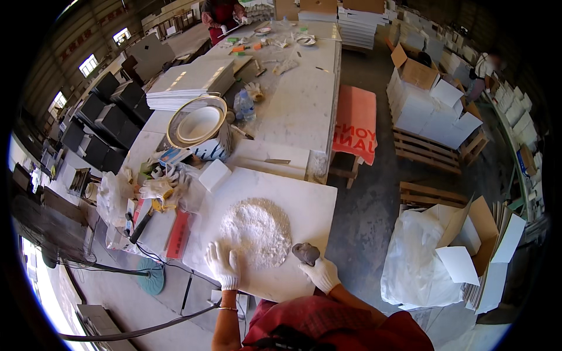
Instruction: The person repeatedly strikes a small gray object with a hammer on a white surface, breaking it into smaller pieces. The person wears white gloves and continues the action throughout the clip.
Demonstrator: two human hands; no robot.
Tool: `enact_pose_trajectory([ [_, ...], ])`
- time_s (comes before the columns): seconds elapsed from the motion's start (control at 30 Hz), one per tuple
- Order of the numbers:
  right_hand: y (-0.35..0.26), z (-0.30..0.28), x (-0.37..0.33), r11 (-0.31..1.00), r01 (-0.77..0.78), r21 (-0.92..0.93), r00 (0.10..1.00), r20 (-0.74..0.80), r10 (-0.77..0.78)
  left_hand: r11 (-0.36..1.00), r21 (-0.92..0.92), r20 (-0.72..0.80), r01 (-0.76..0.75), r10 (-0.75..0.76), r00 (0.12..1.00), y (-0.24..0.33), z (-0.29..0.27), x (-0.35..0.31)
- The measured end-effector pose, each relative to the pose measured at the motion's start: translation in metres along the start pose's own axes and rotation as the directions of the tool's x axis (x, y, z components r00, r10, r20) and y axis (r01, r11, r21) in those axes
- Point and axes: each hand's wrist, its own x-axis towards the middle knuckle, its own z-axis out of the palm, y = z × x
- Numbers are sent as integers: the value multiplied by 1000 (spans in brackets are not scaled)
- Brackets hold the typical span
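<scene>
White, loose, roughly round powder mound (256, 232): we had it on a pale, flat rectangular slab (316, 202). Dark grey, rounded lump (306, 253): we held it in our white-gloved right hand (320, 273), at the mound's lower right edge. White-gloved left hand (222, 266): apart from the right, fingers extended, beside the mound's lower left edge.

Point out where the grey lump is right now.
In the head view, the grey lump sits just right of centre, low down, in the gloved right hand, beside the white powder pile's lower right edge.
</scene>
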Motion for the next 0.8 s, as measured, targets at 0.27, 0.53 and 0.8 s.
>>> enact_pose_trajectory([
  [0.27, -4, -2, -6, 998, -30, 50, 999, 20, 29, 1000, 5, 2, -14, 14, 1000, 2, -3, -2],
  [0.53, -1, -4, -4, 994, 19, 109, 1000, 11, -20, 1000, -1, -2, -21, 21, 1000, 2, -1, -2],
  [0.8, 3, 2, -2, 1000, 9, 28, 1000, 17, -9, 1000, 19, 9, -10, 10, 1000, -2, -1, -2],
])
